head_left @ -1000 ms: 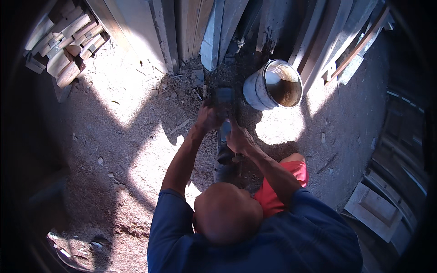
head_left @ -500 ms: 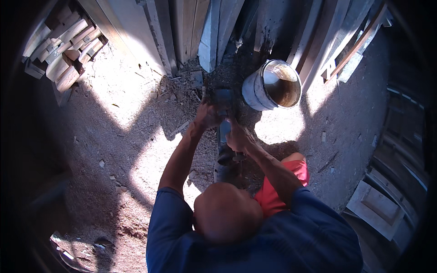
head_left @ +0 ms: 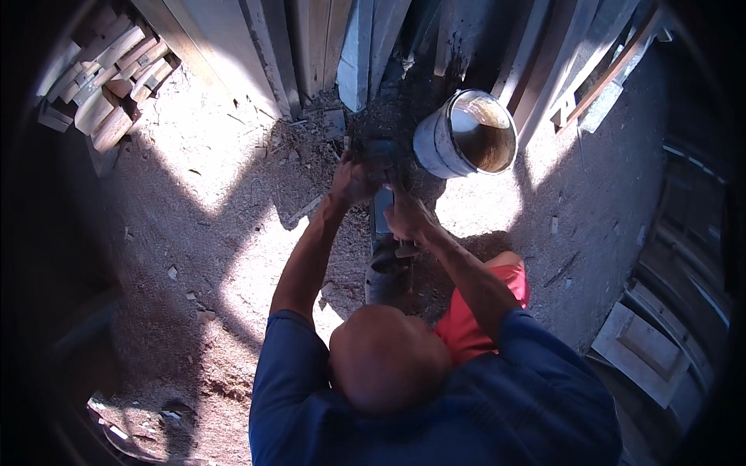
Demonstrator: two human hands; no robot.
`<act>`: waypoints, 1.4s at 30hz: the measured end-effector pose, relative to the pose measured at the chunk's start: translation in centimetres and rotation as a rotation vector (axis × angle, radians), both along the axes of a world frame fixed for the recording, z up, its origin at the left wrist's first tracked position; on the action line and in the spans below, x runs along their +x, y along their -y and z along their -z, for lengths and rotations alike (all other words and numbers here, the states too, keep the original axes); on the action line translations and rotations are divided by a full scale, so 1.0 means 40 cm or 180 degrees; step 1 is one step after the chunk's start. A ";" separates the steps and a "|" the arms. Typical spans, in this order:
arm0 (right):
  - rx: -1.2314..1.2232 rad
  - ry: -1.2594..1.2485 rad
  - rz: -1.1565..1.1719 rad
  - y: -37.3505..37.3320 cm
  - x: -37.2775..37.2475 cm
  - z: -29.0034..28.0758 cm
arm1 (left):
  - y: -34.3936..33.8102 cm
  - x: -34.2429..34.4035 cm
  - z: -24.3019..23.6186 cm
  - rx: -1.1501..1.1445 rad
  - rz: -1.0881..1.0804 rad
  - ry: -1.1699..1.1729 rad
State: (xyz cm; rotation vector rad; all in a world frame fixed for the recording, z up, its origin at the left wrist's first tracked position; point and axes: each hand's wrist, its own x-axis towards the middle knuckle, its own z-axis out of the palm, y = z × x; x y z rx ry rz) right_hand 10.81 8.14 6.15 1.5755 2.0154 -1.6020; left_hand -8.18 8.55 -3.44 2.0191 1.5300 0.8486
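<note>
My left hand (head_left: 357,179) is bent over a long narrow grey-blue slab (head_left: 382,213), its fingers pressed down near the slab's far part. Beside it, my right hand (head_left: 408,217) is closed round a tool whose stubby handle (head_left: 406,249) sticks out below the fist. The tool's front end lies under my fingers in shadow, so I cannot make out its kind. Both hands are close together over the slab. A dark rounded piece (head_left: 383,260) lies at the slab's near end, and what supports the slab is hard to see.
A white bucket (head_left: 435,147), stained brown inside, stands right of my hands. Upright boards (head_left: 315,54) lean along the far side. Stacked wood pieces (head_left: 97,113) lie far left, and a panelled board (head_left: 641,353) at right. Shavings and chips cover the floor (head_left: 186,248).
The whole view has shifted slightly. Both hands remain together over the slab, and the handle in my right hand sits a little farther forward.
</note>
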 end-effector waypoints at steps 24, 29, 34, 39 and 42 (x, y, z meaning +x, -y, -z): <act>-0.0156 0.0424 -0.0081 0.317 0.120 -0.054 | 0.317 0.114 0.016 -0.0166 0.0362 0.0328; -0.0056 -0.0015 -0.0024 0.029 0.025 0.015 | 0.002 0.003 -0.025 -0.0484 0.0262 0.0017; -0.0470 -0.0178 -0.0148 0.012 0.055 -0.035 | 0.047 0.029 -0.113 -0.0558 0.0488 0.0383; 0.0073 -0.0207 -0.0070 0.324 0.161 0.006 | 0.296 0.127 -0.036 0.0136 0.0516 0.0126; -0.0167 -0.0168 -0.0003 0.189 0.083 -0.002 | 0.191 0.072 -0.024 0.0125 0.0191 0.0053</act>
